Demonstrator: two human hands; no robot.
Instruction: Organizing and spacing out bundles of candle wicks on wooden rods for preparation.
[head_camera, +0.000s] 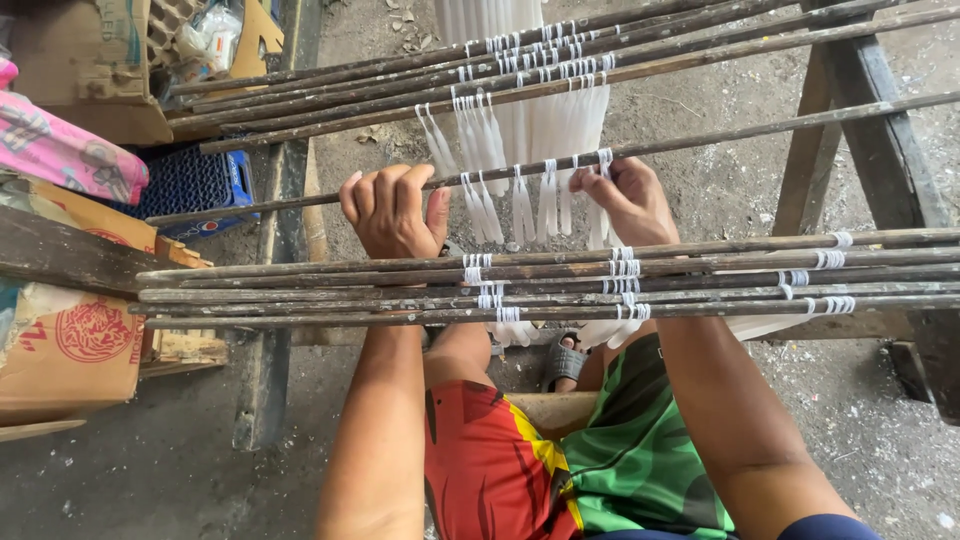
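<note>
Grey concrete floor (150, 470) below; left hand (392, 210) gripping middle rod (300, 200) at 9 o'clock, right hand (630, 195) pinching white wicks (603, 160). Hanging candles (520, 205) at 12 o'clock; near rods (300, 290) mostly bare.

Candles (520, 200) hang from rod (700, 140); rod bundles before and behind; cardboard boxes (70, 345) left.

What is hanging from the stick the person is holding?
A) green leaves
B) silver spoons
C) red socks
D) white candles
D: slim white candles dangle in a row from the stick, which the left hand wraps around while the right hand pinches it by their loops.
</note>
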